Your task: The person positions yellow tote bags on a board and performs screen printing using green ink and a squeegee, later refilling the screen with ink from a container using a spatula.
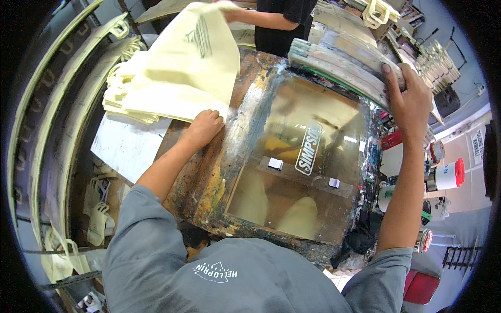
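My left hand point(205, 128) is closed at the lower right corner of a cream fabric bag point(182, 78), its fingertips hidden. The bag carries a dark print and slopes upward from a pile of similar bags point(122, 99). Its top end is by the hand point(228, 11) of a person across the table. My right hand point(410, 101) grips the near right end of a paint-stained screen-printing frame point(339, 68), thumb on its face. The frame stands tilted up at the far edge of a glass panel point(292, 195) set in the worktable.
Paint crusts the worktable's wooden rim point(209, 193). Curved racks point(57, 141) of bags rise at the left. Cans and a white tub with a red lid point(448, 175) line the right side. A red stool point(420, 286) is at the lower right. The person in black point(276, 26) stands opposite.
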`<move>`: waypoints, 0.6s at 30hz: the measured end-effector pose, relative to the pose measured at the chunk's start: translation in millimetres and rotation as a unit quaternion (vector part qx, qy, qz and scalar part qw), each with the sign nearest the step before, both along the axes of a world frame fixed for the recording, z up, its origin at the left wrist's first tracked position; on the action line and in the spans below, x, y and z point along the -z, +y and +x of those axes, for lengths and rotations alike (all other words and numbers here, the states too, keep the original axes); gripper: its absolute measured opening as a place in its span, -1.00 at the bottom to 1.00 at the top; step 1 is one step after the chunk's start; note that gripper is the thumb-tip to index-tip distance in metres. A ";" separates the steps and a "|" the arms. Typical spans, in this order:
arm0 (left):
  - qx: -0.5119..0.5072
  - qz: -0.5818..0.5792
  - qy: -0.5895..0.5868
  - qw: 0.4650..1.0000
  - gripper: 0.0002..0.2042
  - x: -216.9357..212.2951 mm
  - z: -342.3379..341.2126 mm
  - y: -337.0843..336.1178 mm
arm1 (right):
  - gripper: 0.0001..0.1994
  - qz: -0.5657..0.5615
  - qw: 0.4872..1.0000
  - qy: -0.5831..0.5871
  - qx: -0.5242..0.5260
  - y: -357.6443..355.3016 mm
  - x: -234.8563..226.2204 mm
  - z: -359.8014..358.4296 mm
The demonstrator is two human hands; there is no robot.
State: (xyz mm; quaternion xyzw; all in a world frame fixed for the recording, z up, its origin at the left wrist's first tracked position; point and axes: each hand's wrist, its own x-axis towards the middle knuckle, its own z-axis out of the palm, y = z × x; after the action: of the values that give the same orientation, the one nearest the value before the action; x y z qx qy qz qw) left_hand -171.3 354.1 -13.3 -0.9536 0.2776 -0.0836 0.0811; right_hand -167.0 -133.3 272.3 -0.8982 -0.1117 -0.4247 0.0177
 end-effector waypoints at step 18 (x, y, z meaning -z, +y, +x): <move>-0.054 -0.054 -0.025 0.997 -0.90 6.3 2.9 -11.6 | -0.41 0.008 1.000 -0.004 -0.002 2.5 -3.6 -1.0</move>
State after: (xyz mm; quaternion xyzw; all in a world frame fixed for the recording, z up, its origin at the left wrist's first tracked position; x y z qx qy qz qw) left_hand -168.4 342.5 -19.6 -0.9677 0.2190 -0.1183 0.0405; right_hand -168.0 -130.8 275.9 -0.8961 -0.1102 -0.4292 0.0248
